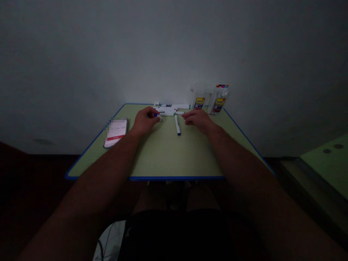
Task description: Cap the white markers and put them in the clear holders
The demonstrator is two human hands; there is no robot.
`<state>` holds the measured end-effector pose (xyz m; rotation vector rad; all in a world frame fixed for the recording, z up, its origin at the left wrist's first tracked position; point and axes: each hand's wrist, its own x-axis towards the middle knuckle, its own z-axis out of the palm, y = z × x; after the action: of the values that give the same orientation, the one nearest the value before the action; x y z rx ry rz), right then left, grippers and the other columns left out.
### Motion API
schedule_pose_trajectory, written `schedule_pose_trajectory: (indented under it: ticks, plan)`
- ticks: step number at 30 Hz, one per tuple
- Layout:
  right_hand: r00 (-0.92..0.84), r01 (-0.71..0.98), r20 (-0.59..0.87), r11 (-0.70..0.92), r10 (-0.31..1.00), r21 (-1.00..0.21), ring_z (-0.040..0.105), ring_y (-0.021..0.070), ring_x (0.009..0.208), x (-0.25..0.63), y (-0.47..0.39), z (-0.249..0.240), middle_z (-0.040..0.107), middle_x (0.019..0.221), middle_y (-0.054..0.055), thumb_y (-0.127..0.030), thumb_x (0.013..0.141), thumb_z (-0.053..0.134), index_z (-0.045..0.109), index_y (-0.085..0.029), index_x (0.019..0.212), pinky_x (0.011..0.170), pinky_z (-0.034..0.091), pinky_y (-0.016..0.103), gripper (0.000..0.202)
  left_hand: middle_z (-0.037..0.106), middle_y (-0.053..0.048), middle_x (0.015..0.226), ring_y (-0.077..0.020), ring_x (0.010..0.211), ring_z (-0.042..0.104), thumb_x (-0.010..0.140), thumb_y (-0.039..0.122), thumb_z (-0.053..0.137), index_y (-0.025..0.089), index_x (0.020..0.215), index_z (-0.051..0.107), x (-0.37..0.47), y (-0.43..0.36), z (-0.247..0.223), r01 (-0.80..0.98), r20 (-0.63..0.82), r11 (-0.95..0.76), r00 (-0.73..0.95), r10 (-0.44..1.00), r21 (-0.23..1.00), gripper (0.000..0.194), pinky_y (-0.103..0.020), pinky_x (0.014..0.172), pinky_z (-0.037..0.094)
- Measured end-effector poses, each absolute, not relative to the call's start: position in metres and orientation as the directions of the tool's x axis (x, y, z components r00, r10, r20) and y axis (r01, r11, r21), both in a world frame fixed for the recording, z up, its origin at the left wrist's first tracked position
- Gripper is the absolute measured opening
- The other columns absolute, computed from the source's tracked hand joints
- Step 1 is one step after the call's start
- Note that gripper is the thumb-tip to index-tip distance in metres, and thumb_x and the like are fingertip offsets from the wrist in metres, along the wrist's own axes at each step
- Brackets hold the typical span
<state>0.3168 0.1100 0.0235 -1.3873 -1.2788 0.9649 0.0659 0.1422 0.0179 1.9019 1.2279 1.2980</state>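
My left hand (145, 120) is closed around a white marker (160, 117) with a blue end, just above the table. To its right, a white marker (177, 125) lies lengthwise on the table, its dark blue end toward me. My right hand (196, 119) hovers beside that marker with its fingers apart and nothing visible between them. Behind both hands, several white markers (168, 109) lie crosswise in a loose pile near the back edge.
A phone (116, 132) lies on the left of the green table (174, 159), which has a blue edge. At the back right stand a clear case (199, 98) and another clear case (219, 99) holding several coloured markers. A wall rises behind.
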Motion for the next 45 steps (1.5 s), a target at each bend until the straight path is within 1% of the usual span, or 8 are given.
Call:
schedule_pose_trajectory:
  ticks: [3,7,13,22,29,36,42,45]
  plan:
    - [0.133,0.432,0.144,0.073,0.981,-0.899,0.058,0.0116,0.059,0.319,0.111,0.022,0.066,0.064,0.002,-0.010,0.076,0.067,0.079,-0.014,0.084,0.067,0.053,0.027,0.015,0.057,0.002,0.069,-0.0112,0.061,0.047,0.067,0.017,0.078,0.019,0.083,0.070,0.066,0.140,0.020,0.389,0.436,-0.448,0.124,0.891,0.805,0.018,-0.028,0.059,0.038]
    - [-0.079,0.704,0.273,0.248,0.959,-0.666,0.065,0.0147,0.079,0.311,0.104,0.023,0.075,0.086,0.005,-0.013,0.084,0.064,0.080,-0.018,0.096,0.082,0.050,0.030,0.020,0.057,0.002,0.067,-0.0116,0.061,0.050,0.066,0.017,0.078,0.020,0.082,0.068,0.067,0.136,0.023,0.395,0.387,-0.396,0.108,0.916,0.829,0.019,-0.027,0.058,0.042]
    - [-0.323,0.811,0.263,0.409,0.909,-0.419,0.065,0.0187,0.103,0.289,0.095,0.018,0.074,0.114,0.009,-0.015,0.093,0.057,0.075,-0.021,0.119,0.096,0.046,0.032,0.032,0.065,-0.005,0.066,-0.0190,0.059,0.065,0.071,0.008,0.076,0.019,0.078,0.058,0.075,0.128,0.027,0.252,0.045,-0.073,0.117,0.992,0.965,0.022,-0.036,0.059,0.053]
    - [-0.264,0.822,0.260,0.358,0.929,-0.444,0.067,0.0197,0.099,0.295,0.098,0.015,0.074,0.115,0.010,-0.026,0.097,0.059,0.074,-0.019,0.121,0.093,0.048,0.034,0.029,0.069,-0.007,0.067,-0.0192,0.061,0.068,0.077,0.008,0.073,0.018,0.078,0.057,0.075,0.132,0.021,0.218,0.078,-0.110,0.152,0.985,0.970,0.019,-0.037,0.061,0.057]
    - [-0.300,0.830,0.274,0.392,0.914,-0.396,0.065,0.0222,0.102,0.273,0.095,0.012,0.071,0.123,0.010,-0.047,0.086,0.073,0.069,-0.020,0.130,0.091,0.048,0.034,0.052,0.068,-0.006,0.070,-0.0187,0.061,0.068,0.076,0.010,0.072,0.018,0.080,0.058,0.074,0.135,0.024,0.216,0.118,-0.132,0.074,0.990,0.968,0.017,-0.034,0.059,0.057]
    - [-0.271,0.894,0.216,0.328,0.938,-0.304,0.067,0.0248,0.100,0.269,0.097,0.018,0.075,0.108,0.009,-0.024,0.085,0.067,0.071,-0.020,0.125,0.087,0.048,0.035,0.040,0.063,-0.002,0.066,-0.0144,0.056,0.060,0.074,0.015,0.073,0.018,0.079,0.061,0.071,0.142,0.023,0.302,0.236,-0.218,-0.026,0.971,0.928,0.013,-0.030,0.054,0.052]
    - [-0.245,0.919,0.195,0.291,0.950,-0.266,0.066,0.0287,0.100,0.273,0.093,0.020,0.074,0.111,0.014,-0.038,0.083,0.070,0.072,-0.016,0.123,0.086,0.051,0.039,0.046,0.061,-0.002,0.066,-0.0142,0.056,0.057,0.074,0.016,0.073,0.018,0.078,0.060,0.072,0.139,0.028,0.308,0.247,-0.213,-0.075,0.966,0.927,0.014,-0.031,0.053,0.050]
    - [-0.274,0.902,0.182,0.318,0.944,-0.291,0.068,0.0269,0.097,0.271,0.094,0.021,0.076,0.106,0.014,-0.032,0.085,0.068,0.078,-0.016,0.111,0.087,0.051,0.038,0.032,0.061,-0.002,0.067,-0.0135,0.055,0.056,0.074,0.016,0.073,0.018,0.078,0.060,0.073,0.138,0.028,0.320,0.243,-0.209,-0.068,0.968,0.924,0.014,-0.030,0.053,0.050]
